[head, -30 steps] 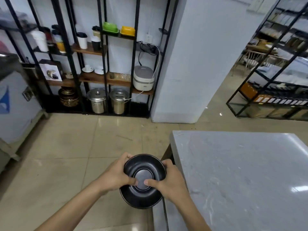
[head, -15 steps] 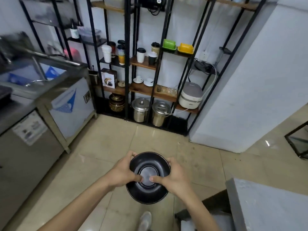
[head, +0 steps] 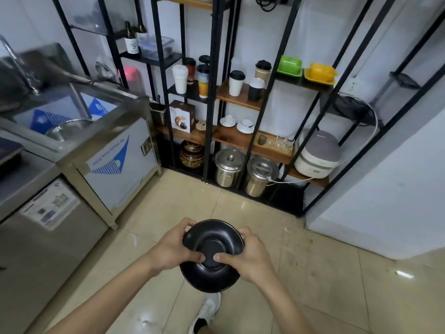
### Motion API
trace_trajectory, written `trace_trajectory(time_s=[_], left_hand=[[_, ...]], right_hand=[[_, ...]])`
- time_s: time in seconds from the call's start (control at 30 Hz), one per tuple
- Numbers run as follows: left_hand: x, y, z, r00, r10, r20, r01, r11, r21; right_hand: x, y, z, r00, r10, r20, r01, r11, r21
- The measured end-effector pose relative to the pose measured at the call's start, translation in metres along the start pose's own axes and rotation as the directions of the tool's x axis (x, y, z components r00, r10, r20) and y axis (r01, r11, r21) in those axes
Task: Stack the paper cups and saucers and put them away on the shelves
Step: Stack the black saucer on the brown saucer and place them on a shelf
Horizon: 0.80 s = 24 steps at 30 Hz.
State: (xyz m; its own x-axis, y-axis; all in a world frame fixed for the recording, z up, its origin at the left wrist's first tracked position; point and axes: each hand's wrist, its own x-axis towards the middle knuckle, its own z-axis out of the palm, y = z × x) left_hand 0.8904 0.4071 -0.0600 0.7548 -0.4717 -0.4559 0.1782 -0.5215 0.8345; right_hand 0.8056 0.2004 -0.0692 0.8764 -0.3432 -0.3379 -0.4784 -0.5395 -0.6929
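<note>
Two hands hold a stack of black saucers [head: 213, 255] out in front of the body, above the tiled floor [head: 313, 273]. The left hand [head: 172, 249] clamps the stack's left rim, thumb pressed onto the centre well of the top saucer and fingers curled behind the far edge. The right hand [head: 250, 257] has the same grip on the right rim, and its thumb almost meets the left thumb in the middle. At least two saucers show, the lower one sticking out toward the camera beneath the upper.

Ahead stands a black-framed shelving unit [head: 212, 97] with wooden boards. One board carries lidded paper cups [head: 236, 83]; the board below it holds white cups on saucers [head: 237, 122]. Two steel pots [head: 243, 172] sit at the bottom, with a rice cooker [head: 317, 154] to their right. A steel sink cabinet [head: 101, 145] stands at the left. A white shoe [head: 207, 312] shows on the floor under the stack.
</note>
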Motion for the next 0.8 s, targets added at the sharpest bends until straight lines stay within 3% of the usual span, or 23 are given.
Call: trace_trajectory(time_s=[0.5, 0.8], left_hand=[[0.164, 0.042, -0.057, 0.989, -0.079, -0.127, 0.080, 0.997, 0.007], [0.291, 0.058, -0.114, 0.994, -0.089, -0.068, 0.087, 0.996, -0.029]], right_hand=[[0.191, -0.046, -0.012, 0.999, 0.000, 0.041, 0.004, 0.996, -0.090], [0.312, -0.082, -0.014, 0.999, 0.036, 0.028, -0.034, 0.997, -0.072]])
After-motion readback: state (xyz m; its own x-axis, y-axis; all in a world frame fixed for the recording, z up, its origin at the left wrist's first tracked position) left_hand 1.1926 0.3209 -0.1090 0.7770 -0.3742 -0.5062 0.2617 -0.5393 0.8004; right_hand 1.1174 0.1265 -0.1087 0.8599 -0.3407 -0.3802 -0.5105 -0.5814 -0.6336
